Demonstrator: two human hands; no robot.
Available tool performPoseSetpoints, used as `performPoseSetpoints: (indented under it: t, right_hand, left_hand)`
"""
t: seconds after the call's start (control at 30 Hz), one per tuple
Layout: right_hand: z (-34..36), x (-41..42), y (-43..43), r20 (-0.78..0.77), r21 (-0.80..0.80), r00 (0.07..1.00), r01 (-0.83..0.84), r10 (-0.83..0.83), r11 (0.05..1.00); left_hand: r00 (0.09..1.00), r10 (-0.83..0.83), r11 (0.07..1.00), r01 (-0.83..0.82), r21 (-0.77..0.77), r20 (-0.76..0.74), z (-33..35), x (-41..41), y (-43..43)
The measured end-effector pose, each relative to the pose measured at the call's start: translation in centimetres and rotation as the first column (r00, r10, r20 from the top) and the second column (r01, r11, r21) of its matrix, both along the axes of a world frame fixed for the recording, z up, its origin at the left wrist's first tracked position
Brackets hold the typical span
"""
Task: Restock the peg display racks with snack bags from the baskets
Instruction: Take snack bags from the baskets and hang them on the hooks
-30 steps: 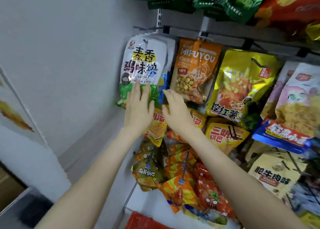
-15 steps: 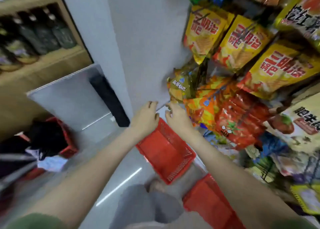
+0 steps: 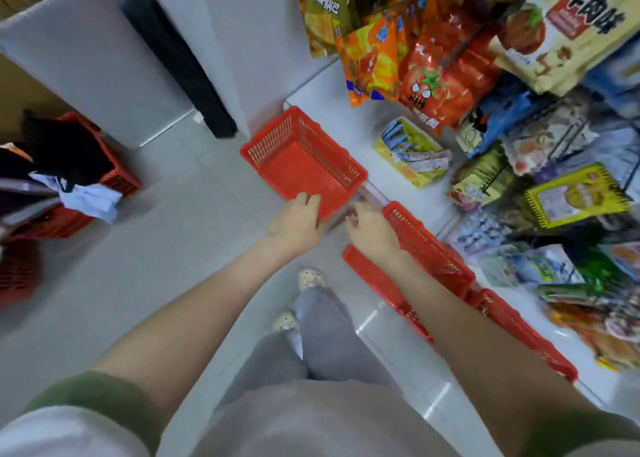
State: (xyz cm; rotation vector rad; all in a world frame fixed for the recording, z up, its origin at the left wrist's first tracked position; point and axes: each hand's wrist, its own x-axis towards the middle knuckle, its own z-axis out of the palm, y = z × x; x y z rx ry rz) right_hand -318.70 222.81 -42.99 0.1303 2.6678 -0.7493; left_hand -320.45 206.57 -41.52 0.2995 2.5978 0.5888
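An empty red plastic basket point(image 3: 304, 152) stands on the floor by the rack's base. My left hand point(image 3: 298, 222) hangs over its near rim with the fingers curled, touching or just above it; I cannot tell if it grips. My right hand point(image 3: 372, 230) hovers with loose fingers, holding nothing, between that basket and a second red basket point(image 3: 429, 249) to the right. Snack bags hang on the peg rack point(image 3: 443, 51) at the upper right, among them an orange bag point(image 3: 370, 62) and a red tomato bag point(image 3: 440, 82).
More red baskets point(image 3: 526, 332) line the rack's foot at the right. Another red basket point(image 3: 114, 176) with dark and white items sits at the left. A grey panel point(image 3: 86, 58) leans at the upper left. My legs and shoes point(image 3: 310, 278) are below on the grey floor.
My view has swung from the upper pegs down to the floor. Both hands left the hanging bags and dropped to the empty red basket.
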Motion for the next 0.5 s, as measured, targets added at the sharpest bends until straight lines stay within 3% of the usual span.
performPoseSetpoints:
  t: [0.3,0.5]
  right_hand:
    - [-3.1,12.5,13.0,0.097,0.061,0.991,0.086,-0.092,0.994]
    - [-10.2,24.9,28.5,0.231,0.039,0.961,0.146,-0.151,0.989]
  left_hand:
    - [0.992,-0.118,0.987,0.121,-0.106,0.041,-1.1,10.0,11.2]
    - [0.958,-0.214,0.950,0.250,-0.186,0.191,-8.5,20.0,24.5]
